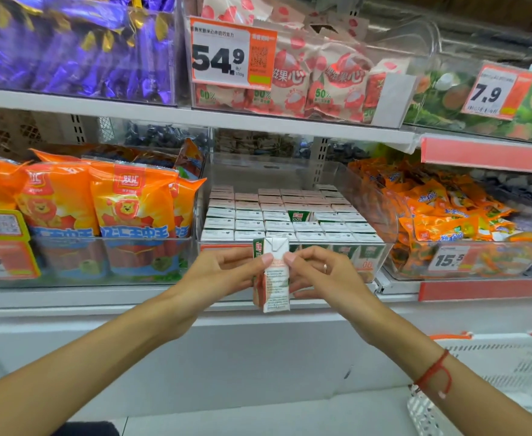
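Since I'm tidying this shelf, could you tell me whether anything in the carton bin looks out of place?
Yes: in the clear bin, one carton in the middle rows shows its green printed face while its neighbours show white tops, so it looks tipped or beside a gap. Nothing looks spilled or damaged.

Upper shelf, left: purple-wrapped sweets [69, 51] in a clear bin.
Upper shelf, middle: lychee-print packets [330, 80] — price tag [231, 53] reads 54.9.
Lower shelf, left: orange lion bags [132, 209], upright.
Lower shelf, right: orange snack packets [440, 212] — heaped loose.
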Available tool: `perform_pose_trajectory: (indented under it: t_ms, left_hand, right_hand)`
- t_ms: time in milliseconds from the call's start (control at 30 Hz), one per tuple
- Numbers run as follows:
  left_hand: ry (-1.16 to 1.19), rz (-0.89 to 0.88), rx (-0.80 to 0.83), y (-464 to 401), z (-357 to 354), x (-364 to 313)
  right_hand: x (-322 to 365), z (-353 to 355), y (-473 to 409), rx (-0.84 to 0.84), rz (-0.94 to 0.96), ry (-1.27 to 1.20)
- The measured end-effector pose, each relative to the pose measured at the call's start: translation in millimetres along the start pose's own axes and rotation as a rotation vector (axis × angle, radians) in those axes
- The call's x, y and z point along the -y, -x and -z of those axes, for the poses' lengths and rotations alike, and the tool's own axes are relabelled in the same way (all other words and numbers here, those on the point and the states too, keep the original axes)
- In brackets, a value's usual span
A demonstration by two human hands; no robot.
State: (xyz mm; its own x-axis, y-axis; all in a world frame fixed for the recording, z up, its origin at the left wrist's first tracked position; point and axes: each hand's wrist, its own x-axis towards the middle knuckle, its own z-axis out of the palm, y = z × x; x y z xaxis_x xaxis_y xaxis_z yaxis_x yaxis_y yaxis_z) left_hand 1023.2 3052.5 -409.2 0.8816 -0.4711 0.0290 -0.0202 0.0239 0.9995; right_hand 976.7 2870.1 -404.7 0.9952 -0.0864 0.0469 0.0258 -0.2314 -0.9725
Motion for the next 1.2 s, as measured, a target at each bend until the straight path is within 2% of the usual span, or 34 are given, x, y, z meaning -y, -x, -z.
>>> perform_pose_trajectory:
  t_ms: [100,300,367,500,633,700,833,967,1100,1200]
  left_hand:
    - [0.066,0.002,0.019,-1,-1,-1]
    - [0.228,-0.009,-0.014,-4,-4,-6]
    - [0.206,-0.032,-0.046,-3,-6,-4]
    - [0.147,-0.114,-0.224,-4,-9,3]
    - [0.127,-0.139,-0.2,-3,-16,6]
    - [0.083,-0.153,-0.176,-4,-14,7]
    - [0.055,-0.113,-0.091,-7,-3,4]
    - [0.109,-0.09,-0.006,-7,1,0]
    - [0.11,-0.107,-0.165,-6,-1,6]
    - [0.091,-0.106,-0.177,-7,-8,10]
  right_hand:
    - [4,4,0,0.022,-0.004,-0.029]
    - [5,6,2,0.214,-0.096,-0.045]
    - [4,3,3,0.154,-0.078,-0.051]
    - [2,-4,4,-0.08,-0.006,0.046]
    - [-3,-13,6,-0.19,0.093,0.256]
    - [-4,-12,5,-0.159,0.093,0.279]
    - [2,5,0,0.031,-0.095,0.055]
    - [3,7,0,0.194,-0.126,-0.083]
    - [4,-3,1,0.017,-0.02,-0.095]
    - [4,-10,3,-0.185,0.103,0.066]
